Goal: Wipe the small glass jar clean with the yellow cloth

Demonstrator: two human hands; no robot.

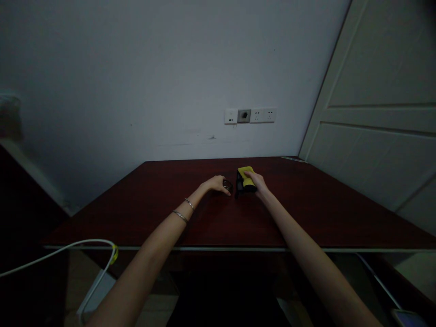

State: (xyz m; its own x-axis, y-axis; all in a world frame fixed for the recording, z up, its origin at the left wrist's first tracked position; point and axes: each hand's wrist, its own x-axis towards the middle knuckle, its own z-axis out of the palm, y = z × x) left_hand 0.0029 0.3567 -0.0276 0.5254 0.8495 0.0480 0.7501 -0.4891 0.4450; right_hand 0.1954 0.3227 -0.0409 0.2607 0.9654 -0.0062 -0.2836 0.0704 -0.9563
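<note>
My left hand (217, 183) is closed around the edge of a small dark round object (227, 185) with a shiny rim; its exact kind is unclear in the dim light. To its right, my right hand (257, 180) grips a yellow-and-black object (246, 178), yellow on top with a black side and lower end. The thumb lies against the yellow part, and the other fingers are mostly hidden. A narrow gap separates the two objects, both held over the middle of the dark red table (163, 190). Two silver bracelets (180, 215) circle my left wrist and forearm.
Behind the table rises a pale wall with a row of sockets (250, 116). A white panelled door (374, 113) stands at the right. A white cable (91, 240) with a yellow tie loops by the table's front left edge. A phone-like device (408, 318) shows at bottom right.
</note>
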